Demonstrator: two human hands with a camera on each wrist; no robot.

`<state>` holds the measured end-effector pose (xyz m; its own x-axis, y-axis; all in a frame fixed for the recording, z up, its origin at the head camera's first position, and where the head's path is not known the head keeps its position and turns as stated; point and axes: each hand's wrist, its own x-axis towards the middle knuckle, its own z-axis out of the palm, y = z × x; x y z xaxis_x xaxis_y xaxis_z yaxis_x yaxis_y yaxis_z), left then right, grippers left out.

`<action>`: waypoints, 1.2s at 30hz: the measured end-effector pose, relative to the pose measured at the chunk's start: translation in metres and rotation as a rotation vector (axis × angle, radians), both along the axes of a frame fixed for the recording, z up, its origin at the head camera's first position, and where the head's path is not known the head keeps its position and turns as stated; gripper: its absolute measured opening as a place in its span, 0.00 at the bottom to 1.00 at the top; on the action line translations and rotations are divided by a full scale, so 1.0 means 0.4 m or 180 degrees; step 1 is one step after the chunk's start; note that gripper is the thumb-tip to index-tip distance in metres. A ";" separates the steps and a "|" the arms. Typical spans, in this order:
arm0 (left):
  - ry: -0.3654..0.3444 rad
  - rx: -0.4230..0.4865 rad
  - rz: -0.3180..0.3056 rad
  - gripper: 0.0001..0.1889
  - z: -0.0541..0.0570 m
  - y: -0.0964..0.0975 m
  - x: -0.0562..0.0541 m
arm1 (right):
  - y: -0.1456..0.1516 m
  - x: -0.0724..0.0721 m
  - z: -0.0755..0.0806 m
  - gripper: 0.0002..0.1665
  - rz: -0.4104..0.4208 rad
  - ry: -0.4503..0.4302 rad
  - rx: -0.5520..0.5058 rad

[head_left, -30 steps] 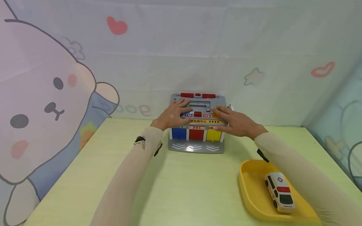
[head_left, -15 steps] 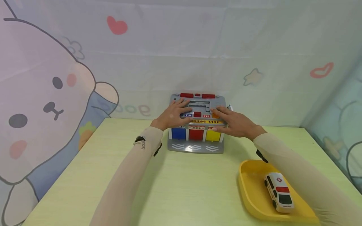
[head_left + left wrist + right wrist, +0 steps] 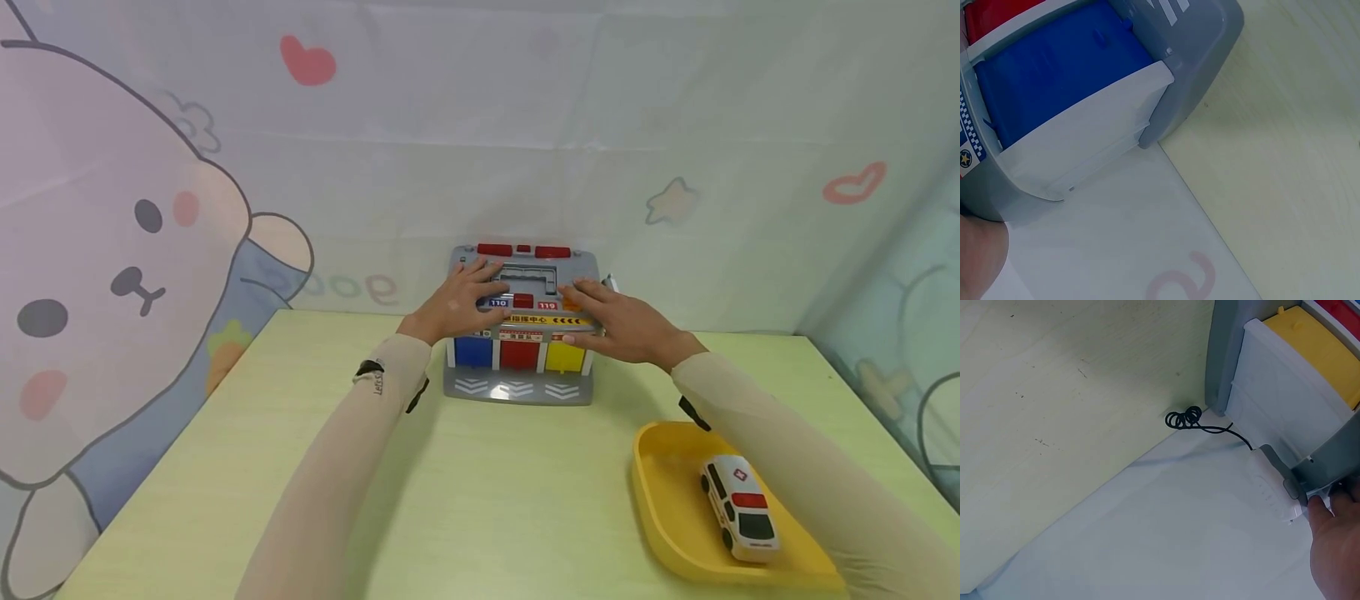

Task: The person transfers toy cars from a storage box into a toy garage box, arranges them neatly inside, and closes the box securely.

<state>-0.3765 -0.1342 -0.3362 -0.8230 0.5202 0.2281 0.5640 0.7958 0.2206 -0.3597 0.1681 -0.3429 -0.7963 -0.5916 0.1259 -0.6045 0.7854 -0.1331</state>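
Note:
A grey toy garage point(image 3: 517, 387) with a blue door point(image 3: 474, 352), a red door point(image 3: 519, 354) and a yellow door point(image 3: 566, 357) stands at the back of the table against the backdrop. My left hand point(image 3: 459, 305) lies over the left side of its roof, fingers spread and mostly straight. Over the roof's right side my right hand point(image 3: 633, 325) rests in much the same way, thumb along the front. Between them show a folded handle point(image 3: 527, 271) and a red button point(image 3: 523, 301). In the right wrist view, a white handset point(image 3: 1272, 481) hangs at the garage's side.
At the front right sits a yellow tray point(image 3: 652, 517) holding a white toy ambulance point(image 3: 740, 508); the right forearm passes over the tray. A black coiled cord point(image 3: 1185, 417) runs from the handset beside the garage. A printed cloth backdrop point(image 3: 480, 150) borders the table.

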 end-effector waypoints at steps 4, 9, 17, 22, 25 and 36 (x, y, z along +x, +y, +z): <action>-0.0011 0.0013 0.0000 0.32 0.001 0.005 -0.004 | 0.004 0.002 0.002 0.51 -0.0003 -0.0033 -0.0017; -0.0030 0.0007 -0.0038 0.31 -0.003 0.004 -0.004 | 0.005 0.009 0.001 0.51 0.0000 -0.0096 -0.0034; -0.0040 0.0038 -0.0048 0.31 -0.002 -0.001 -0.003 | 0.000 0.013 0.005 0.51 0.0001 -0.0081 -0.0017; -0.0039 0.0034 -0.0022 0.32 0.000 -0.001 -0.003 | -0.001 0.013 0.009 0.50 -0.0020 -0.0112 0.0007; -0.0044 0.0028 -0.0007 0.32 0.002 0.001 -0.003 | -0.001 0.013 0.012 0.50 -0.0030 -0.0128 0.0020; -0.0036 -0.0006 -0.0004 0.32 0.005 0.007 0.000 | 0.008 0.010 0.013 0.47 0.0029 -0.0111 0.0028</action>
